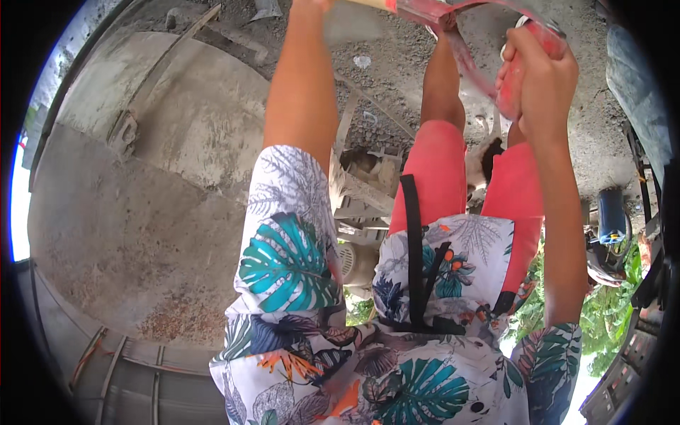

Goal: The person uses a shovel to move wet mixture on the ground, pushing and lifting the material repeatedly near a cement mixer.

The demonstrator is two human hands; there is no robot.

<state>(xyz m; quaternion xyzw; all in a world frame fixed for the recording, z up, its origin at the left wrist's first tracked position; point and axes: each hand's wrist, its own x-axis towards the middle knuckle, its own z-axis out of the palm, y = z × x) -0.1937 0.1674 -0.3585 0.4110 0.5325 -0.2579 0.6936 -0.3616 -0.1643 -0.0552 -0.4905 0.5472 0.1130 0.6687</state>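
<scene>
My right hand [538,74] is closed around the red grip of a D-shaped handle at the upper right. This handle belongs to what looks like a shovel [418,10], with a pale wooden shaft running to the top edge. Its red paint is worn and dusty, and the blade lies out of view. Of my left hand [317,4] only the wrist end shows at the top edge, close to the shaft. The fingers there are cut off, so their hold is hidden.
Grey gravelly ground [382,78] spreads around my legs. To the left is a broad, stained concrete surface [170,156]. Wooden pieces [368,184] and a grey motor-like housing [356,263] appear beside my shorts. A blue object [612,216] and green plants stand at the right.
</scene>
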